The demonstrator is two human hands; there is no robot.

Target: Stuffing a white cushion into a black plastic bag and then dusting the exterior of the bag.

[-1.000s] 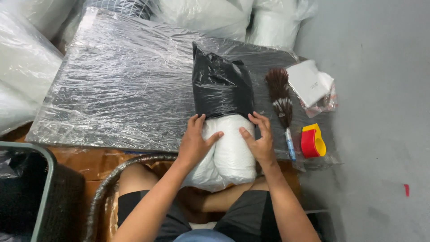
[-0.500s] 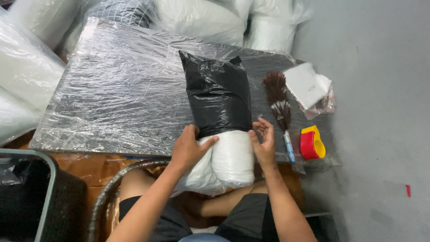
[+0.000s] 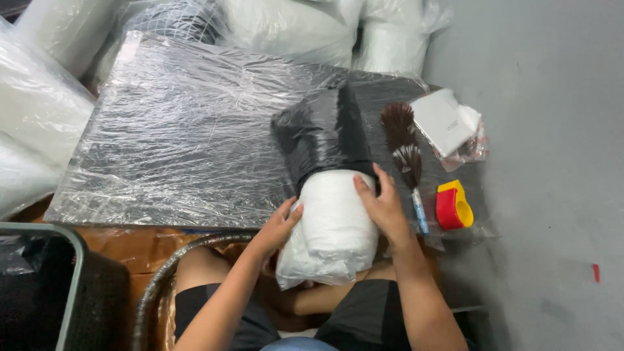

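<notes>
Hands [image 3: 279,227] [image 3: 383,208] clasp white roll [image 3: 335,227] (fingers pressed on sides), black bag [image 3: 322,133] over top.

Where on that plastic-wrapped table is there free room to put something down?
The wide stretch of the wrapped table left of the black bag lies bare. The right edge is crowded: a feather duster, a white packet and a red and yellow tape holder sit close together.

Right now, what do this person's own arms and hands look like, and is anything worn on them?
Both arms are bare from the hands up to where they leave the picture: no sleeves show. The left hand and the right hand wear no gloves, and no ring, watch or bracelet can be seen. The only clothing in view is dark shorts on the lap.
</notes>
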